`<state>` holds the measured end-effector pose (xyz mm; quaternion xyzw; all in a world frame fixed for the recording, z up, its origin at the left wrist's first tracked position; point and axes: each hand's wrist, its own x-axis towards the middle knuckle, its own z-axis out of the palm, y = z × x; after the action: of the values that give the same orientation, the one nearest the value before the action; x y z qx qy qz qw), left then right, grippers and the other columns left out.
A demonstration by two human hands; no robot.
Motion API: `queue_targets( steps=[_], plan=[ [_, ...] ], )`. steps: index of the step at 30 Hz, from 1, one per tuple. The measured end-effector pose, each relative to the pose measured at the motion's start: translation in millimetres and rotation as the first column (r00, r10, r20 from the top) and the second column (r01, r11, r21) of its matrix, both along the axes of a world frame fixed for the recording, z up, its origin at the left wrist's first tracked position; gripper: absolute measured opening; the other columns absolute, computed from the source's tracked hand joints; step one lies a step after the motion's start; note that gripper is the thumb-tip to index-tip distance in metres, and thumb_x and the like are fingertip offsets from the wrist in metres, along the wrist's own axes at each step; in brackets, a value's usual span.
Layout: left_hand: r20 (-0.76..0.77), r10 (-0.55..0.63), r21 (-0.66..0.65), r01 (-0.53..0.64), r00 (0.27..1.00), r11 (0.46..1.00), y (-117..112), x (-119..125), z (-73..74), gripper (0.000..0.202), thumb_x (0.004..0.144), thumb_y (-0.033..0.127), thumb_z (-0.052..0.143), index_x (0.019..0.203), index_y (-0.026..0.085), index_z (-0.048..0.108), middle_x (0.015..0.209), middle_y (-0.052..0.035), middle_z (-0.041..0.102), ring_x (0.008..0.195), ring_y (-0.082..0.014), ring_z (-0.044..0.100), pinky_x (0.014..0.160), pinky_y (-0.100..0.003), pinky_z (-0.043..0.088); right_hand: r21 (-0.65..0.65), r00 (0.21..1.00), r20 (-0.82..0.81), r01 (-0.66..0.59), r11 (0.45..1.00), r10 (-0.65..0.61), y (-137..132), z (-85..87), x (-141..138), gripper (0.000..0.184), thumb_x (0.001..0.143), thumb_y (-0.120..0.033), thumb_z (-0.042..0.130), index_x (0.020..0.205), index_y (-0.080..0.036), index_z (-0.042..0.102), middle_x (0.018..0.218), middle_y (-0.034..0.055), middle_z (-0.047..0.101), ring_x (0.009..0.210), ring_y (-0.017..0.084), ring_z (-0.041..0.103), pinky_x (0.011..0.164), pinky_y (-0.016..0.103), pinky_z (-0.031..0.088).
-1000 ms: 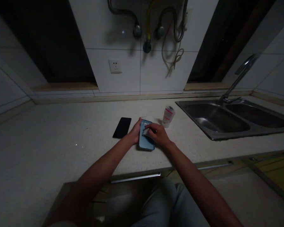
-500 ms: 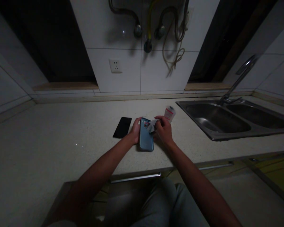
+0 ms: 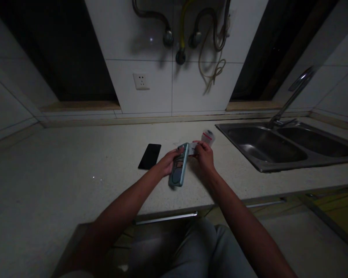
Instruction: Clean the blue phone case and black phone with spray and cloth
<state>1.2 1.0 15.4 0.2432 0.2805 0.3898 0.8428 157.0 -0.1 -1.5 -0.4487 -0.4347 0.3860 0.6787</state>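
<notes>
My left hand (image 3: 168, 160) is closed around a blue phone case (image 3: 178, 172), which stands tilted on edge with its printed outer back toward the left. Pinched in my right hand (image 3: 204, 153) is a pale wipe (image 3: 192, 148), at the upper right edge of the case; I cannot tell whether it touches the inside, which is turned away. A black smartphone (image 3: 150, 156) lies flat on the counter just left of my left hand. Behind my right hand sits a small clear packet (image 3: 208, 136) with a red stripe.
The pale countertop (image 3: 75, 162) runs along the tiled wall. A steel double sink (image 3: 261, 168) with a faucet (image 3: 295, 88) stands to the right. A wall socket (image 3: 141, 81) and hanging hoses (image 3: 211, 15) are at the back. Drawer handles line the front edge.
My left hand has turned the phone case over, so its printed back now shows instead of its inside. My right hand has shifted slightly right with the wipe.
</notes>
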Motion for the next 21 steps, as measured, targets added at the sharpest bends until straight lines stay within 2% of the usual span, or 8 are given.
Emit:
queue_targets(
  steps=[1,3,6,9,12,15,17,21],
  plan=[
    [-0.012,0.01,0.046,-0.01,1.0,0.999,0.0,0.2,-0.4,0.006,0.086,0.015,0.067,0.092,0.012,0.067,0.065,-0.0032,0.067,0.05,-0.0124,0.062,0.054,-0.022,0.052,0.002,1.0,0.008,0.002,1.0,-0.002,0.4,-0.8,0.5,0.022,0.077,-0.035,0.058,0.091,-0.019,0.063,0.081,0.0047,0.065,0.067,0.019,0.063,0.055,0.032,0.055],
    [-0.04,0.009,0.087,-0.006,0.999,0.996,0.5,0.2,-0.5,0.012,0.084,0.007,0.062,0.094,0.011,0.067,0.07,-0.0067,0.071,0.057,-0.0165,0.068,0.063,-0.027,0.057,0.014,0.999,0.044,0.016,1.0,-0.017,0.1,-2.6,0.8,0.023,0.081,-0.036,0.055,0.094,-0.018,0.063,0.085,0.0063,0.066,0.072,0.02,0.065,0.058,0.033,0.056],
    [-0.054,0.01,0.003,-0.01,0.998,1.0,2.3,-0.5,-0.9,0.02,0.078,0.002,0.055,0.093,0.01,0.066,0.068,-0.0077,0.071,0.06,-0.0198,0.07,0.073,-0.035,0.059,0.066,0.983,0.148,0.104,0.992,-0.113,-4.0,-4.5,-0.7,0.025,0.086,-0.037,0.052,0.097,-0.017,0.063,0.092,0.0076,0.069,0.08,0.021,0.066,0.067,0.035,0.057],
    [-0.019,-0.013,-0.038,0.012,1.0,0.999,4.6,-0.7,-3.6,0.034,0.068,-0.002,0.05,0.095,0.01,0.067,0.068,-0.007,0.071,0.062,-0.0205,0.071,0.076,-0.037,0.06,0.175,0.907,0.358,0.169,0.97,-0.222,-11.8,-4.6,-4.8,0.025,0.09,-0.036,0.05,0.1,-0.019,0.066,0.098,0.008,0.072,0.092,0.023,0.067,0.082,0.04,0.056],
    [0.006,-0.016,-0.072,0.016,1.0,0.997,5.8,1.1,-6.6,0.034,0.064,-0.001,0.049,0.091,0.011,0.067,0.062,-0.0054,0.069,0.056,-0.0194,0.068,0.071,-0.035,0.059,0.258,0.784,0.597,0.015,0.966,-0.172,-18.7,-3.8,-10.5,0.025,0.093,-0.031,0.05,0.105,-0.021,0.069,0.111,0.0099,0.073,0.105,0.025,0.067,0.094,0.044,0.053],
    [0.001,0.089,-0.13,-0.088,0.996,0.988,4.3,4.2,-5.5,0.019,0.071,0.006,0.052,0.082,0.012,0.066,0.057,-0.0044,0.065,0.054,-0.0194,0.067,0.067,-0.034,0.059,0.246,0.668,0.741,-0.172,0.954,-0.071,-21.2,-4.7,-14.3,0.027,0.093,-0.026,0.051,0.111,-0.023,0.07,0.125,0.0089,0.07,0.115,0.025,0.066,0.101,0.044,0.051],
    [0.037,0.151,-0.135,-0.145,0.988,0.98,2.2,5.9,-2.2,0.015,0.081,0.018,0.052,0.08,0.014,0.066,0.059,-0.0056,0.066,0.058,-0.021,0.068,0.067,-0.034,0.059,0.209,0.625,0.78,-0.217,0.954,-0.029,-21.0,-6.6,-14.9,0.031,0.094,-0.025,0.05,0.119,-0.025,0.068,0.128,0.0076,0.07,0.117,0.024,0.066,0.101,0.044,0.052],
    [0.093,0.139,-0.128,-0.127,0.986,0.984,-0.8,7.3,3.2,0.048,0.096,0.051,0.04,0.087,0.012,0.069,0.068,-0.0098,0.07,0.068,-0.0244,0.071,0.069,-0.037,0.059,0.185,0.56,0.828,-0.278,0.942,0.003,-20.4,-11.1,-14.7,0.033,0.094,-0.022,0.05,0.123,-0.025,0.067,0.131,0.007,0.068,0.121,0.024,0.065,0.102,0.043,0.052]
  ],
)
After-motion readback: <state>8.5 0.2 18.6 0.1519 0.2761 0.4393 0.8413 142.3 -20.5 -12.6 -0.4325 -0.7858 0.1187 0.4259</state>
